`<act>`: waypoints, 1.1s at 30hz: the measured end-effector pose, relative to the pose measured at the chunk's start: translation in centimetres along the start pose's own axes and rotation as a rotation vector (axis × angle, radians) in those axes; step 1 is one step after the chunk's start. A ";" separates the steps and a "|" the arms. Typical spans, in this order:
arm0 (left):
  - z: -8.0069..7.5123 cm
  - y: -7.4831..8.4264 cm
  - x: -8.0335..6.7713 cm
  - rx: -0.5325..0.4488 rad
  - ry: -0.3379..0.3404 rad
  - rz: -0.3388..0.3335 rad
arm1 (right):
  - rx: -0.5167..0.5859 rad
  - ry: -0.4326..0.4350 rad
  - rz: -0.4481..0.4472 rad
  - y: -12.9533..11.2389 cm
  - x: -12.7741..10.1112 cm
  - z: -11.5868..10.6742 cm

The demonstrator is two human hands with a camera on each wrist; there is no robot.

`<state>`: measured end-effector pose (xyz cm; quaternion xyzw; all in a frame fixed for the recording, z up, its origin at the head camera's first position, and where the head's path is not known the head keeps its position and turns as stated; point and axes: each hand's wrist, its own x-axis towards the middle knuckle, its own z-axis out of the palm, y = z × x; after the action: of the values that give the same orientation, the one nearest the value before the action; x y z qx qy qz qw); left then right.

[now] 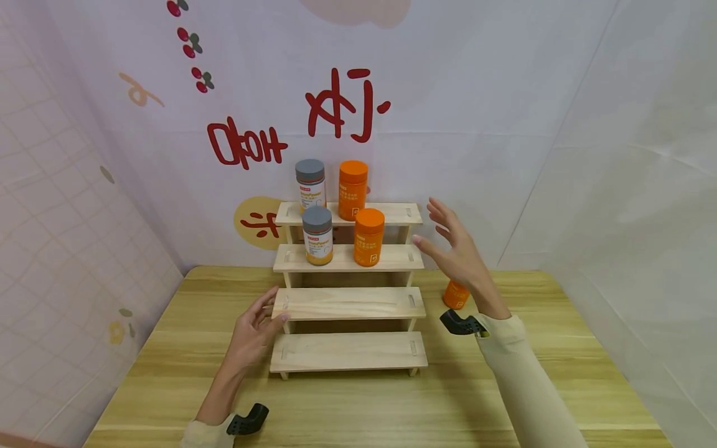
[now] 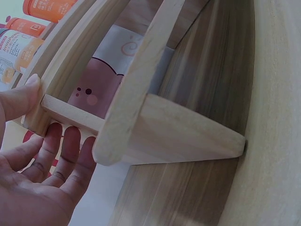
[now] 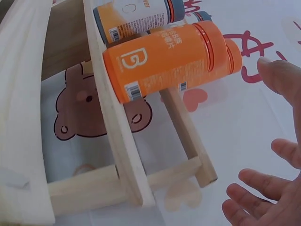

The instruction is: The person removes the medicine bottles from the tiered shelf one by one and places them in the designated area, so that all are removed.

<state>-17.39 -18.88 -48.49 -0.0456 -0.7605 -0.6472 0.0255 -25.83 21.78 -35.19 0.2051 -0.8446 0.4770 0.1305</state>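
While the left hand point(image 1: 254, 333) rests spread-fingered against the left end of the stepped wooden rack point(image 1: 348, 303) at the desk's back edge, the right hand point(image 1: 456, 252) hovers open, holding nothing, beside the second-step orange bottle point(image 1: 368, 237), marked "B". Grey-capped bottles point(image 1: 317, 235) read "ImmuPower".

The right hand point(image 1: 456, 252) hides most of 1 orange bottle point(image 1: 456, 295) on the worktop point(image 1: 358, 404); bottle label print is too small to read.
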 end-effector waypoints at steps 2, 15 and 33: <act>0.0 -0.1 0.0 0.004 0.002 -0.004 | 0.011 -0.010 0.003 -0.3 0.4 0.2; 0.0 -0.1 0.0 0.006 0.005 0.006 | 0.119 -0.072 0.004 -1.7 2.8 1.3; 0.0 0.0 0.0 0.001 0.003 0.005 | 0.146 -0.147 0.100 -4.0 6.3 3.1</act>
<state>-17.33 -18.87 -48.47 -0.0466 -0.7606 -0.6469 0.0285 -29.56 15.84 -31.12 0.2060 -0.8241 0.5268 0.0291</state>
